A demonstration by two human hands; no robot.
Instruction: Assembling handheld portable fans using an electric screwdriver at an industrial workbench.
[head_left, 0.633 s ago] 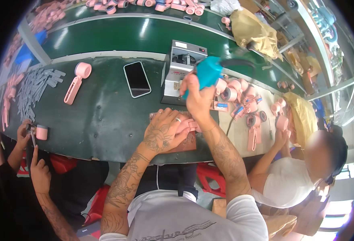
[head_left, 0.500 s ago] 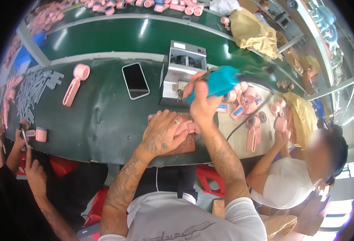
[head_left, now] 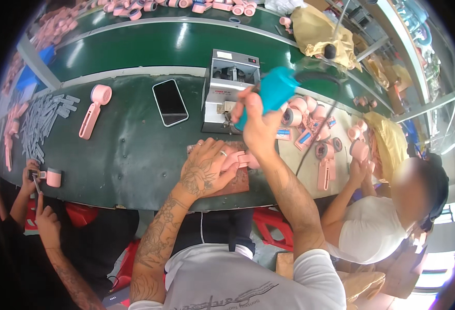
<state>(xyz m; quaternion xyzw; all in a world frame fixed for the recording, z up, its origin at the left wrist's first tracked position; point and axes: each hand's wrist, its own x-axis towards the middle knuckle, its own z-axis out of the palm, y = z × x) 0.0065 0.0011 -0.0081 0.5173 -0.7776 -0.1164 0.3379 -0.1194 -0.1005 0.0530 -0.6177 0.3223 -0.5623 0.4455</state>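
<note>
My right hand grips a teal electric screwdriver, its black cable running off to the right. The driver is tilted in front of a grey screw feeder; my fingers hide its tip. My left hand is closed over a pink handheld-fan body, pressing it on a reddish-brown work pad. Most of that pink piece is covered by my palm and fingers.
A phone and a pink fan lie left of the feeder, with grey strips beyond. More pink fan parts crowd the right side. Co-workers sit at both sides, one in a white shirt. A green conveyor runs behind.
My right hand has drawn the screwdriver slightly left, and its body now stands more upright. My left hand stays on the pink body. At left, a co-worker's tool has moved to the fan part.
</note>
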